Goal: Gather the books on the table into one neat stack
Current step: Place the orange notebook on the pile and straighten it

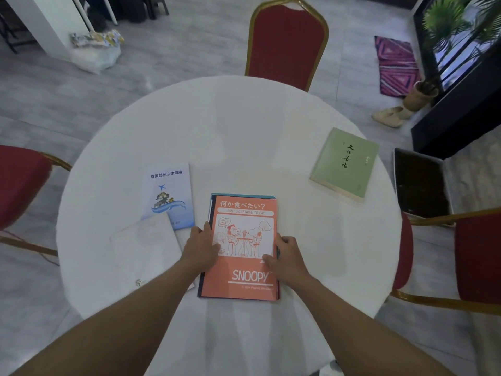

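Observation:
An orange Snoopy notebook point(244, 218) lies on top of a small stack of darker books near the front of the round white table point(244, 131). My left hand point(202, 246) presses against the stack's left edge, and my right hand point(286, 257) grips its right edge, thumb on the cover. A pale blue booklet point(169, 191) lies to the left, partly under a white book point(143, 248). A green book point(345, 162) sits apart at the right.
Red chairs with gold frames stand at the far side point(287, 39), the left point(21, 180) and the right point(471, 256). On the floor are a plastic bag point(95, 55), a patterned mat point(395, 65), a potted plant point(420, 93) and shoes point(390, 116).

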`<state>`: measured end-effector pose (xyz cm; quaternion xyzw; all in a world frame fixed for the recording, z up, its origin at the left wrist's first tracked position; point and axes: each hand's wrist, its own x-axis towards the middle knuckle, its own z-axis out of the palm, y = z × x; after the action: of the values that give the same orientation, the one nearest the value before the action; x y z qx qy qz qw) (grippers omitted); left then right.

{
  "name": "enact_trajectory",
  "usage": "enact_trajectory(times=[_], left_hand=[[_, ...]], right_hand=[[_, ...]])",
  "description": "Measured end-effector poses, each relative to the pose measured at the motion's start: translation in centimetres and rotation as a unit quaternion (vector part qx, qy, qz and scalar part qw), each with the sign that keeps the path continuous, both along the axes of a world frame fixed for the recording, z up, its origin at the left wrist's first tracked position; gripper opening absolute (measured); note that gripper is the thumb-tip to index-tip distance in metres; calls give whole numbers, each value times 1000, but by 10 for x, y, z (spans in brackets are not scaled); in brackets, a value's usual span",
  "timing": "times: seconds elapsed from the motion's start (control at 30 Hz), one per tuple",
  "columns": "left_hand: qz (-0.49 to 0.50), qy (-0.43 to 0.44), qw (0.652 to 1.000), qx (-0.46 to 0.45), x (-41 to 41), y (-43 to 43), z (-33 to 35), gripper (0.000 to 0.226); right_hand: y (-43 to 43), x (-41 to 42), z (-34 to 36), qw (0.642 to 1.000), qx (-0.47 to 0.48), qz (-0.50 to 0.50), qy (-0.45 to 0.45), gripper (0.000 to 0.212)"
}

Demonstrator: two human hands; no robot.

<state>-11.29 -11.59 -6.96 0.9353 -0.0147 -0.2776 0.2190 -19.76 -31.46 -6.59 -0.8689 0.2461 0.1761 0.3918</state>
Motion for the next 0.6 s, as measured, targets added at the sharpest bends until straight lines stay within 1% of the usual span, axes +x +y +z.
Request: enact_trajectory(times=[0.1,0.2,0.27,0.4,0.47,0.6], left_hand=[[10,13,1000,-5,0,0,1,56],[29,12,1000,-1,0,0,2,37],[38,4,999,5,-1,-1,3,31],[50,-17,998,19,-5,-7,3,33],[37,-29,998,39,-5,-9,3,34],[40,-36,997,57,-3,-14,6,38]], right_hand=[[1,0,0,1000,3,-11,10,53],[1,-1,-1,1000,11,-17,15,52],[2,-2,-3,1000,11,-24,11,49],[3,-3,-2,999,7,-32,-6,48],[1,-2,-2,999,8,-30,-14,48],[-2,2,1,999,9,-29,-11,47]])
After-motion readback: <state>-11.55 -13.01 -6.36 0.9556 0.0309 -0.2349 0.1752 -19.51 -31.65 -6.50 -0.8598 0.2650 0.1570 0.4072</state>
